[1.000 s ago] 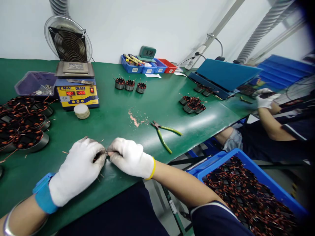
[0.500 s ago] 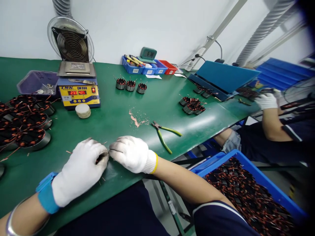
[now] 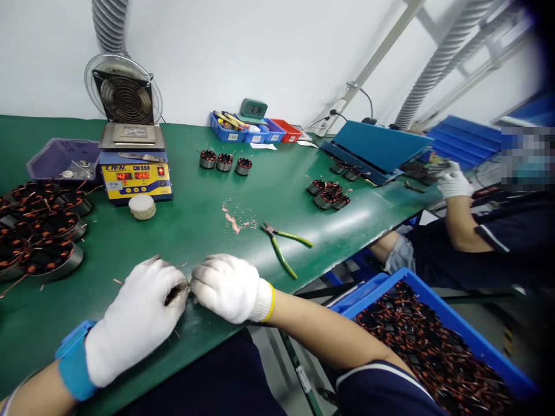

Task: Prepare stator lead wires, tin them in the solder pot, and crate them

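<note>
My left hand, in a white glove with a blue wrist strap, is curled closed around a small copper-wound motor stator. Most of that stator is covered by the glove; a dark bit shows inside the curl and thin wire ends poke out. Against its right side, my right hand, also white-gloved, has its fingers pinched together at the stator's edge. What those fingertips grip is hidden. Green-handled cutting pliers lie with handles spread beyond my right hand. Copper scraps are scattered on the green table.
Larger stators crowd the left, near a solder pot and a round white pad. Small stators stand in groups at the back and right. A blue crate of stators is lower right. A co-worker's gloved hand is far right.
The whole view has shifted slightly, so things appear a little lower and further left. My hands keep nearly the same hold and place. The solder pot's display reads differently.
</note>
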`<action>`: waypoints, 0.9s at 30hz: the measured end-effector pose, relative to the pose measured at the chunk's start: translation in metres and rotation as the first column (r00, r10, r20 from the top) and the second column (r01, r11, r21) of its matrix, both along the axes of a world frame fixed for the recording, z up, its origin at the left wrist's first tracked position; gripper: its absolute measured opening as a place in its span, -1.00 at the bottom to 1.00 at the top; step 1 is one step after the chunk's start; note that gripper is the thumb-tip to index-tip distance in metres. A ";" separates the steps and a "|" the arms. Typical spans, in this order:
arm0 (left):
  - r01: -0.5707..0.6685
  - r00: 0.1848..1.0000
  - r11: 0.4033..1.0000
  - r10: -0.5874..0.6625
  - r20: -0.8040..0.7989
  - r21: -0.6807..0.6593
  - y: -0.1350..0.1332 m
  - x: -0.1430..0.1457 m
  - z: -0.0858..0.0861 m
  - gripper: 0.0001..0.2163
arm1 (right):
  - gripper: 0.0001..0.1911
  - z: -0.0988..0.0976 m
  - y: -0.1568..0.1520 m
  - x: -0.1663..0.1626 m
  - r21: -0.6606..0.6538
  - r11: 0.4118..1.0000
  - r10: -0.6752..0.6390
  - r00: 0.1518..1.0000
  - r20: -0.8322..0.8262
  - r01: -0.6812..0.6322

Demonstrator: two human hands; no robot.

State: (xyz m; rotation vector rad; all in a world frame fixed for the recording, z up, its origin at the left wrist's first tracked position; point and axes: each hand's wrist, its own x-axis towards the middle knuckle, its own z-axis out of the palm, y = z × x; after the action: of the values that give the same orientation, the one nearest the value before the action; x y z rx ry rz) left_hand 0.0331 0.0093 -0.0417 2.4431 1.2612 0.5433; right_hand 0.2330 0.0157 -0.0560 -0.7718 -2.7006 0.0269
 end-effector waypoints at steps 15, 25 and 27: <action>0.011 1.000 1.000 -0.011 -0.021 0.027 -0.001 0.000 -0.002 -0.76 | -0.85 -0.002 0.000 -0.002 -0.077 0.996 -0.049 0.999 -0.014 0.048; 0.025 0.994 0.998 -0.030 -0.102 -0.050 -0.001 0.001 0.003 -0.77 | -0.89 -0.001 -0.003 -0.018 -0.942 0.329 -0.457 0.884 -0.098 0.066; -0.013 0.993 0.998 0.007 -0.114 -0.057 -0.001 0.004 0.001 -0.76 | -0.88 -0.002 -0.003 -0.021 -0.996 0.031 -0.600 0.796 -0.082 -0.079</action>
State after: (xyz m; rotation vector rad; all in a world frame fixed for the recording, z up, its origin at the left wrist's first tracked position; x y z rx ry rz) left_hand 0.0368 0.0079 -0.0402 2.4515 1.3151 0.3689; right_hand 0.2117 0.0126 -0.0575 -1.3447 -1.5207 1.9207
